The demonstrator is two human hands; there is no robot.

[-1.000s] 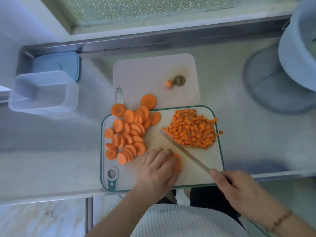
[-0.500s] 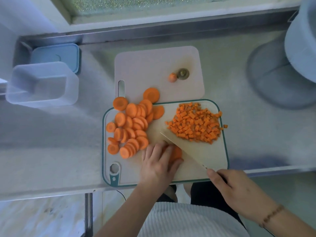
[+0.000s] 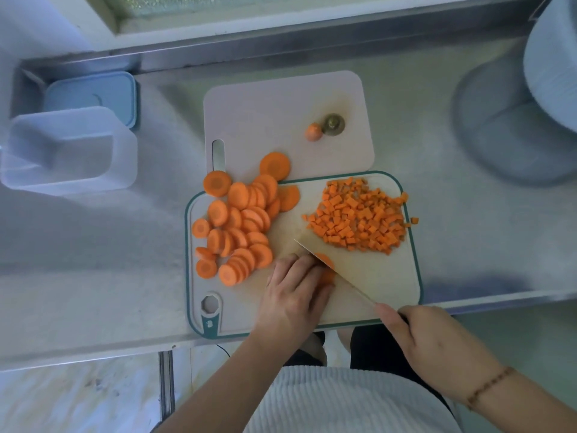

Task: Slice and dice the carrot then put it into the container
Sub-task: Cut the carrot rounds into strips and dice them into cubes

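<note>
Round carrot slices (image 3: 240, 223) lie heaped on the left of the green-rimmed cutting board (image 3: 402, 282). Diced carrot (image 3: 359, 217) is piled on its right. My left hand (image 3: 293, 292) holds down a small stack of carrot slices (image 3: 326, 270) with curled fingers. My right hand (image 3: 437, 345) grips the handle of the knife (image 3: 352, 267), whose broad blade rests against that stack beside my left fingertips. The clear plastic container (image 3: 68, 151) stands at the far left of the counter.
A second pale board (image 3: 281, 114) behind carries the carrot end (image 3: 313, 132) and stem cap (image 3: 332, 124). A blue lid (image 3: 93, 95) lies behind the container. A large pale blue pot (image 3: 552, 64) stands at the right. The steel counter's front edge (image 3: 93, 351) runs below the board.
The knife blade has tilted and moved left onto the stack under my left hand. My left hand stayed on the slices. The camera view shifted slightly.
</note>
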